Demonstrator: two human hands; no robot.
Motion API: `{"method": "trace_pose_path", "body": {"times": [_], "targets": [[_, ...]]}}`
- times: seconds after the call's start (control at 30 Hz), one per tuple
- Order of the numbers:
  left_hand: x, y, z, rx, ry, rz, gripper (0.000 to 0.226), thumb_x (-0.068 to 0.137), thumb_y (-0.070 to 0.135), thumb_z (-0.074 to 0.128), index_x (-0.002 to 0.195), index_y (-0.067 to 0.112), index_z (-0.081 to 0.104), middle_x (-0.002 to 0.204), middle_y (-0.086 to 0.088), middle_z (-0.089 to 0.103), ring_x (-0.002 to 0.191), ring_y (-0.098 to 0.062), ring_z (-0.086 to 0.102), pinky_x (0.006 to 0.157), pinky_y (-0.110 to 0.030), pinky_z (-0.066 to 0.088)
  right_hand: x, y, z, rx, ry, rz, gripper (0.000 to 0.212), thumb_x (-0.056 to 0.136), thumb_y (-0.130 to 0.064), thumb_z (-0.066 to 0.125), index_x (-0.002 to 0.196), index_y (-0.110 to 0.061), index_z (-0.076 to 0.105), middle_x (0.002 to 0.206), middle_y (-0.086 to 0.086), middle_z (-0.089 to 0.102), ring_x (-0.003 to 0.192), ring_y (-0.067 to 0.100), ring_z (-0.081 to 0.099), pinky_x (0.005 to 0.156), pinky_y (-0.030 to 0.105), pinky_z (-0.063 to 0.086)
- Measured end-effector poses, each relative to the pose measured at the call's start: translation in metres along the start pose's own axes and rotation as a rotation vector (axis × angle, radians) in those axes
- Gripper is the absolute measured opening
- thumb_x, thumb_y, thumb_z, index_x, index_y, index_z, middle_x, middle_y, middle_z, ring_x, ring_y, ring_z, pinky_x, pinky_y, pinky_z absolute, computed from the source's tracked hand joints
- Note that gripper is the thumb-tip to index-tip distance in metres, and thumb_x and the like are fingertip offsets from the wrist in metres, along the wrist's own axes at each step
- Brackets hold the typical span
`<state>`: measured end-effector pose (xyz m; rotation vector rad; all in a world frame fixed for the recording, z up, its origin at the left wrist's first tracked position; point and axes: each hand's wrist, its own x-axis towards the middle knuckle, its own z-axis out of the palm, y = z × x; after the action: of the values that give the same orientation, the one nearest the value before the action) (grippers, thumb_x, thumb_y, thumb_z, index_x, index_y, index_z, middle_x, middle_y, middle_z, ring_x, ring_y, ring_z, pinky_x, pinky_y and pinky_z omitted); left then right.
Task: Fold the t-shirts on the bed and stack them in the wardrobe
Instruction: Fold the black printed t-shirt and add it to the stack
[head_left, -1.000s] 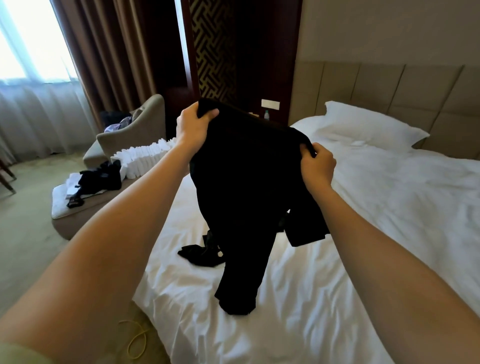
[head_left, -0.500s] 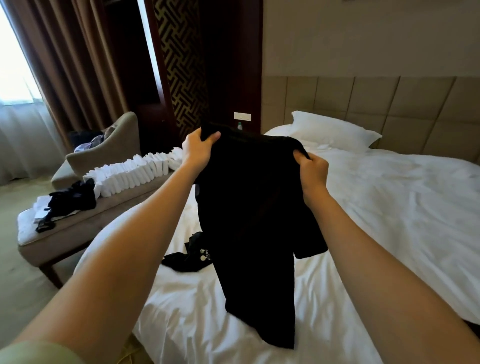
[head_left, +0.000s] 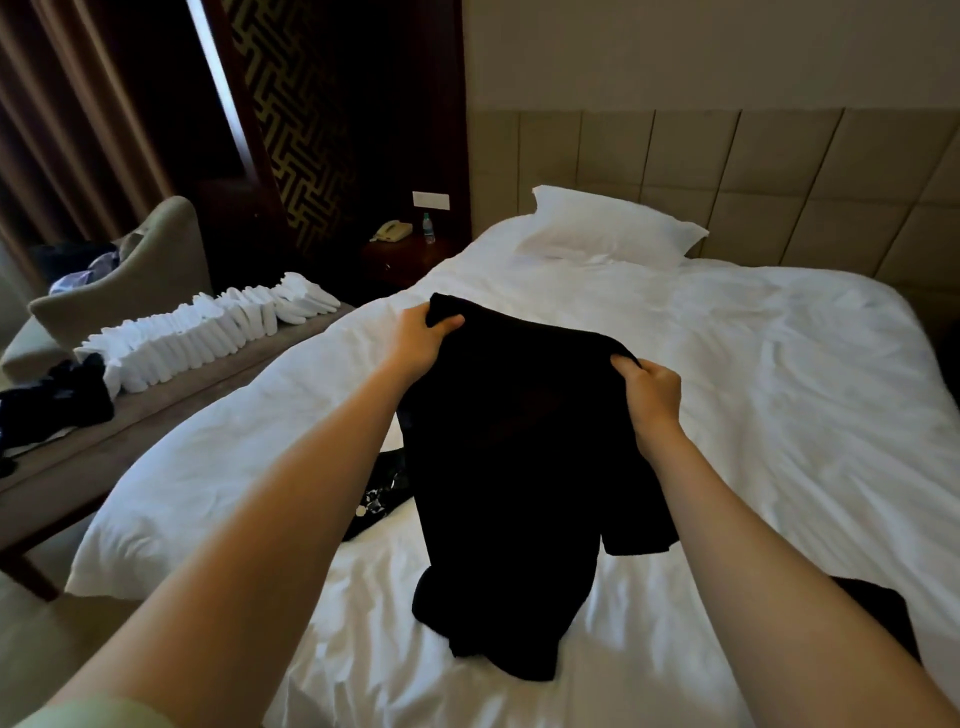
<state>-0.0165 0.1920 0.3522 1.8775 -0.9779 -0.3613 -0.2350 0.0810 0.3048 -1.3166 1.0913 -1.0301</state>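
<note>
On your far left a brown curtain (head_left: 78, 104) hangs behind an armchair (head_left: 156, 270) with some clothes piled in its seat. In front of it runs a bench (head_left: 156, 421), parallel to the bed's left edge. It carries a row of folded white cloths (head_left: 208, 332) and, at the near end, a heap of dark clothes (head_left: 57, 400). Farther back, a nightstand (head_left: 410, 260) holds a phone (head_left: 392, 230) and a small bottle (head_left: 427, 227).

Your left hand (head_left: 421, 338) grips the black t-shirt (head_left: 519, 441) at its upper left corner, with the thumb on top and the fingers curled under the cloth. The shirt is over the middle of the bed (head_left: 779, 389). Its top edge is raised between your hands, while its lower part lies crumpled on the white sheet and one sleeve hangs out to the right. Just left of it, partly beneath it, another dark garment (head_left: 379, 499) with a pale print lies on the sheet.

Your right hand (head_left: 652, 395) grips the shirt's upper right corner, fingers closed over a bunch of fabric.

Beyond your hands a white pillow (head_left: 608, 228) rests against the padded beige headboard (head_left: 779, 182). At lower right, past your right forearm, a further piece of dark cloth (head_left: 878, 608) lies on the bed; you cannot tell what it is.
</note>
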Motion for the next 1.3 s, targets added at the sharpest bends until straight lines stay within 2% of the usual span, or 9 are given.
{"method": "trace_pose_path", "body": {"times": [0.13,0.3,0.47,0.57,0.8,0.93,1.07,1.17,1.3], "targets": [[0.041,-0.027,0.036,0.034,-0.077,-0.017,0.014,0.091,0.026,0.059,0.091,0.012,0.060,0.098,-0.017,0.067,0.092,-0.035,0.063,0.081,-0.046,0.051,0.029,0.029,0.000,-0.061,0.082,0.071,0.044,0.087,-0.018,0.059,0.052,-0.015,0.033,0.051,-0.001,0.031,0.048,0.015,0.031,0.044,0.024,0.026],[0.095,-0.052,0.083,0.134,-0.195,-0.018,0.026,0.094,0.030,0.054,0.104,0.007,0.062,0.090,-0.003,0.060,0.084,-0.021,0.057,0.069,-0.030,0.041,0.080,0.071,0.009,-0.165,0.148,0.167,0.026,0.088,-0.020,0.057,0.067,-0.010,0.045,0.059,0.005,0.034,0.054,0.018,0.033,0.050,0.029,0.024],[0.165,-0.085,0.139,0.170,-0.308,-0.009,0.029,0.093,0.032,0.054,0.108,0.009,0.063,0.102,-0.007,0.066,0.093,-0.025,0.060,0.073,-0.030,0.041,0.136,0.113,0.013,-0.287,0.228,0.206,0.040,0.089,-0.024,0.055,0.058,-0.014,0.032,0.056,0.003,0.032,0.052,0.019,0.033,0.051,0.030,0.023],[0.200,-0.098,0.173,0.197,-0.368,0.003,0.027,0.093,0.032,0.055,0.105,0.010,0.064,0.096,-0.003,0.064,0.086,-0.019,0.057,0.072,-0.029,0.041,0.167,0.135,0.012,-0.464,0.255,0.214,0.036,0.092,-0.030,0.052,0.061,-0.012,0.043,0.057,0.002,0.042,0.054,0.019,0.042,0.052,0.029,0.028],[0.265,-0.127,0.243,0.241,-0.435,0.010,0.027,0.093,0.030,0.055,0.114,0.015,0.063,0.108,-0.007,0.066,0.098,-0.026,0.061,0.076,-0.031,0.044,0.233,0.172,0.003,-0.787,0.244,0.194,0.028,0.096,-0.035,0.048,0.079,-0.015,0.055,0.062,-0.003,0.050,0.068,0.023,0.052,0.052,0.027,0.030],[0.299,-0.147,0.291,0.272,-0.434,-0.018,0.025,0.094,0.028,0.052,0.108,0.010,0.061,0.105,-0.010,0.065,0.097,-0.030,0.060,0.082,-0.039,0.049,0.280,0.205,0.001,-0.846,0.270,0.234,0.028,0.098,-0.033,0.047,0.091,-0.009,0.060,0.064,-0.003,0.049,0.067,0.022,0.049,0.058,0.029,0.030],[0.328,-0.168,0.335,0.350,-0.422,-0.035,0.018,0.097,0.029,0.046,0.093,0.011,0.049,0.095,-0.007,0.059,0.084,-0.024,0.053,0.069,-0.032,0.039,0.328,0.239,0.002,-0.870,0.286,0.260,0.027,0.098,-0.031,0.046,0.101,-0.008,0.061,0.074,0.001,0.054,0.072,0.023,0.049,0.065,0.029,0.034],[0.348,-0.184,0.362,0.421,-0.417,-0.050,0.020,0.098,0.031,0.043,0.100,0.012,0.051,0.094,-0.005,0.057,0.082,-0.023,0.050,0.067,-0.031,0.036,0.358,0.260,0.003,-0.864,0.268,0.255,0.027,0.098,-0.030,0.046,0.107,-0.009,0.061,0.082,0.006,0.060,0.084,0.028,0.056,0.078,0.034,0.040],[0.378,-0.209,0.398,0.492,-0.393,-0.060,0.026,0.099,0.031,0.042,0.106,0.009,0.053,0.094,-0.007,0.059,0.083,-0.025,0.051,0.067,-0.031,0.036,0.399,0.291,0.005,-0.925,0.245,0.239,0.026,0.100,-0.027,0.044,0.108,-0.011,0.062,0.097,0.009,0.067,0.101,0.031,0.056,0.090,0.036,0.033]]}}
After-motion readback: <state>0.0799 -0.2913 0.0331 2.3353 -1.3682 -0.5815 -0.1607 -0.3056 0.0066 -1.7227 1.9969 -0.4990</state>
